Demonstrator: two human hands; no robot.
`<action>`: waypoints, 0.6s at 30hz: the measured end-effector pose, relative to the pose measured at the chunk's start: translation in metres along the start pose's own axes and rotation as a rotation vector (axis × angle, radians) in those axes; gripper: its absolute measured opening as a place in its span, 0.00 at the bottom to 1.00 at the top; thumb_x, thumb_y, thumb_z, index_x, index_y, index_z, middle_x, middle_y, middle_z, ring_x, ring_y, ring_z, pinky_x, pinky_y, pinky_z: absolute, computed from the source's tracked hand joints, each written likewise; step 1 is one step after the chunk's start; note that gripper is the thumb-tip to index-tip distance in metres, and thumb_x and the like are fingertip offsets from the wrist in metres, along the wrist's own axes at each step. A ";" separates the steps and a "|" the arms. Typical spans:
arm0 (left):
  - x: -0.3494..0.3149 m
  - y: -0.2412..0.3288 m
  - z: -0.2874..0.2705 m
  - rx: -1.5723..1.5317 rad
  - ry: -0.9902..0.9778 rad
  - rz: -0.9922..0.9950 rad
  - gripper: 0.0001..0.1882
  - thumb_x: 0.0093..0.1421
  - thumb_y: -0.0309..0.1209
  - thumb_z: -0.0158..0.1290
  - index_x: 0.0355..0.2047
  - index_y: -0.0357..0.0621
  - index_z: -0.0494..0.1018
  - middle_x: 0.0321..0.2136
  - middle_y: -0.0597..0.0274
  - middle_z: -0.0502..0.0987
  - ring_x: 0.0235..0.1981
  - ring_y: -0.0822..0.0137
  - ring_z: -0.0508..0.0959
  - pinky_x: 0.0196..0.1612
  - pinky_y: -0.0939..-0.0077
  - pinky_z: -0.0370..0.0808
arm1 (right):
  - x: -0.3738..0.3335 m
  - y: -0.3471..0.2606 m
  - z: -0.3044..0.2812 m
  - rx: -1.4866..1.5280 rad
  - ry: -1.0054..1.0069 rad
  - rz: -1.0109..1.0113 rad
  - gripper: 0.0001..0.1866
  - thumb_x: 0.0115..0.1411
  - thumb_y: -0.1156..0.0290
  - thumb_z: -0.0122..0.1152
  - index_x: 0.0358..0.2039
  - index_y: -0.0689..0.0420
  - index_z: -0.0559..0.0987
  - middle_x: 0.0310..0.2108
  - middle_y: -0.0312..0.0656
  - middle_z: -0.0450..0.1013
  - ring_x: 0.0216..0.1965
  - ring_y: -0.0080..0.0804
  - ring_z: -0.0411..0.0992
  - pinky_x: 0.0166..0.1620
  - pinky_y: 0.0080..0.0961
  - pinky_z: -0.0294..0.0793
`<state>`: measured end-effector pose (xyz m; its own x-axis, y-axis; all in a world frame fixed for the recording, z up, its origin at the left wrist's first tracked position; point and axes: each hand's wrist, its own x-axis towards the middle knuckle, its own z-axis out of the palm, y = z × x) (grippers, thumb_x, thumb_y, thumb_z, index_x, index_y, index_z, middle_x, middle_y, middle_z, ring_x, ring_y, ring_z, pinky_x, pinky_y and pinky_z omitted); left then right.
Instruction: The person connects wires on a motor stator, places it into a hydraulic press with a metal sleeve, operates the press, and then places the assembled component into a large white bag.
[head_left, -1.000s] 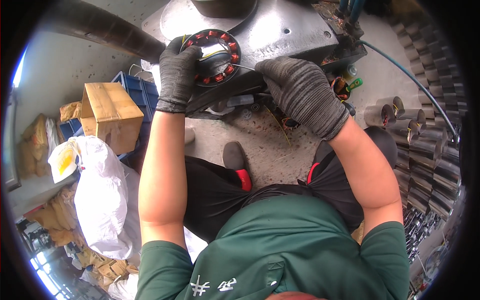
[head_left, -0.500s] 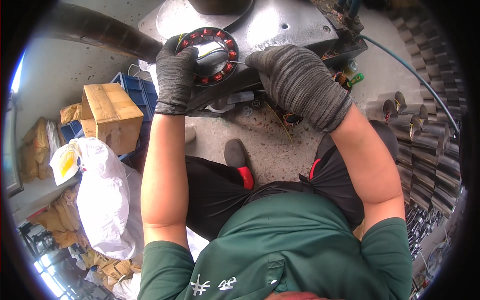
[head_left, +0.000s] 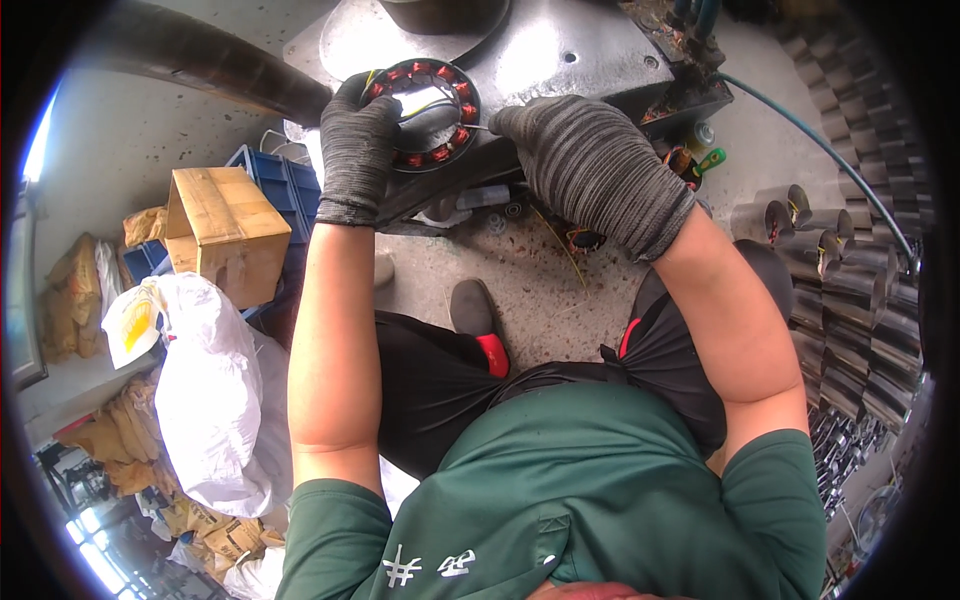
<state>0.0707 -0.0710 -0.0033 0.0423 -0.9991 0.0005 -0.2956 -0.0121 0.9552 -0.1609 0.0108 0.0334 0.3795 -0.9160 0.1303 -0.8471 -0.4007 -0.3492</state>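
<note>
Left hand (head_left: 360,145): gripping coil ring (head_left: 466,112) at 9 o'clock
Right hand (head_left: 600,170): gripping thin rod (head_left: 480,127), 3 o'clock
Rod work: probing, probably; next needs steadiness

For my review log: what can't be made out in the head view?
All in the head view:
Thin metal rod: its rear end is hidden in the right hand.
Its tip: too small to tell what it touches on the coil ring.
Left hand: some fingers are hidden by the hand itself and the coil ring.
Round metal block: cut off by the upper edge.
</note>
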 end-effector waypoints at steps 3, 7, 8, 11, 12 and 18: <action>-0.003 0.005 0.002 -0.017 -0.005 -0.013 0.25 0.56 0.25 0.55 0.56 0.32 0.75 0.35 0.60 0.80 0.31 0.71 0.77 0.37 0.78 0.77 | -0.002 0.005 0.002 0.143 0.002 0.037 0.13 0.64 0.74 0.56 0.47 0.57 0.83 0.34 0.53 0.80 0.36 0.50 0.81 0.43 0.41 0.81; 0.001 0.003 0.000 0.017 0.001 0.011 0.24 0.56 0.24 0.55 0.55 0.32 0.76 0.34 0.60 0.80 0.30 0.72 0.76 0.36 0.77 0.76 | -0.003 0.007 0.005 0.344 -0.005 0.069 0.14 0.65 0.73 0.58 0.50 0.58 0.83 0.38 0.57 0.80 0.40 0.51 0.81 0.45 0.39 0.81; 0.001 0.006 0.000 0.070 -0.010 0.027 0.23 0.56 0.24 0.54 0.54 0.32 0.76 0.33 0.60 0.80 0.30 0.72 0.76 0.36 0.77 0.76 | -0.004 0.007 0.007 0.341 -0.003 0.067 0.14 0.65 0.73 0.58 0.50 0.58 0.83 0.38 0.57 0.80 0.40 0.51 0.81 0.45 0.39 0.81; -0.005 0.014 0.008 0.056 0.008 0.011 0.23 0.56 0.24 0.54 0.54 0.32 0.76 0.33 0.59 0.80 0.30 0.71 0.77 0.35 0.76 0.76 | -0.010 0.010 0.022 0.484 0.003 0.168 0.16 0.66 0.75 0.57 0.53 0.60 0.81 0.36 0.54 0.82 0.37 0.44 0.81 0.44 0.34 0.80; -0.007 0.017 0.010 0.042 0.018 0.008 0.23 0.56 0.24 0.54 0.54 0.32 0.76 0.33 0.59 0.80 0.29 0.71 0.76 0.35 0.77 0.76 | -0.014 0.009 0.031 0.481 0.007 0.169 0.16 0.66 0.75 0.57 0.53 0.60 0.81 0.36 0.54 0.82 0.37 0.44 0.81 0.44 0.34 0.80; -0.012 0.017 0.011 -0.002 0.033 -0.018 0.25 0.56 0.25 0.54 0.56 0.33 0.75 0.35 0.54 0.82 0.31 0.67 0.80 0.37 0.75 0.78 | -0.016 0.001 0.036 1.000 -0.101 0.442 0.17 0.68 0.74 0.56 0.56 0.61 0.79 0.35 0.43 0.81 0.36 0.28 0.78 0.44 0.26 0.79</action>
<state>0.0548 -0.0599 0.0100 0.0790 -0.9969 -0.0072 -0.2927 -0.0301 0.9557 -0.1549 0.0258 -0.0022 0.1842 -0.9498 -0.2529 -0.2489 0.2039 -0.9468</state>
